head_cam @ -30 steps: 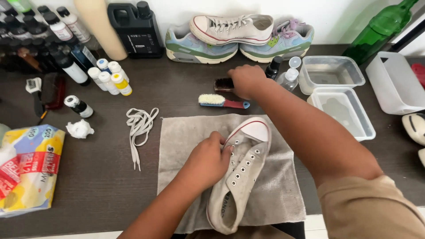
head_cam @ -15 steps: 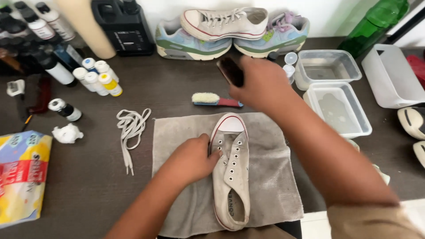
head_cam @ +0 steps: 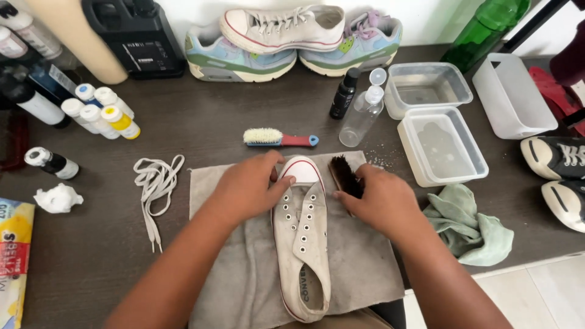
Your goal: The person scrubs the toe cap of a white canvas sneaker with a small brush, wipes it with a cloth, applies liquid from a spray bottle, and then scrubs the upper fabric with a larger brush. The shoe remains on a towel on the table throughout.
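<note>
Head view. Left hand [head_cam: 247,186]: fingers curled, gripping the toe side of a white lace-less sneaker [head_cam: 301,244] lying on a grey towel [head_cam: 359,262]. Right hand [head_cam: 381,201]: closed around a dark-bristled brush [head_cam: 345,175], held against the sneaker's right side. Both forearms reach in from below.

colourful packet [head_cam: 13,256] (far left), labelled jug [head_cam: 135,38]

off-white sneaker [head_cam: 301,244], grey cloth [head_cam: 359,268], seemingly dark-bristled brush [head_cam: 345,175]
</note>
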